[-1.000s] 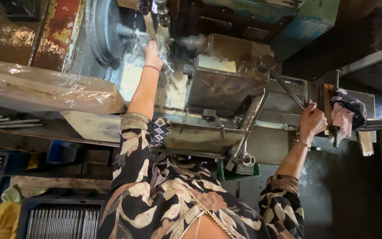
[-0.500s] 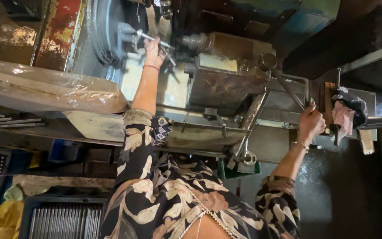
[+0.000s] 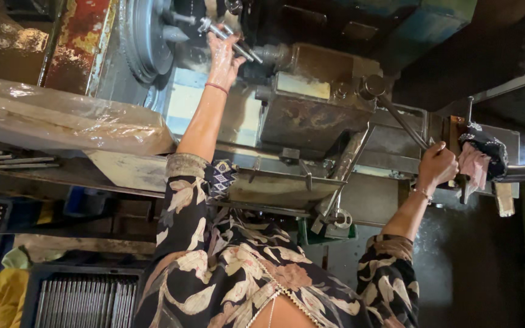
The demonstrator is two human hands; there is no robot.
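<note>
Two hands busy: left hand [image 3: 225, 53] pinching metal rod [image 3: 229, 37]; right hand [image 3: 437, 165] clenched around lever [image 3: 403, 123].

1. The grey round metal chuck [image 3: 144, 36] is cut off by the top edge.
2. The thin shiny metal rod [image 3: 229, 37] is partly covered by the left hand [image 3: 225, 58].
3. The long dark metal lever [image 3: 403, 124] is hidden at its end inside the right hand [image 3: 437, 167].
4. The grey ribbed tray [image 3: 83, 300] is cropped at the bottom edge.

Lathe station: surface finishes
Chuck [image 3: 144, 36] dull grey metal; rod [image 3: 229, 37] bright steel; carriage [image 3: 317, 115] rusty, rough; wrap [image 3: 62, 121] glossy plastic.
</note>
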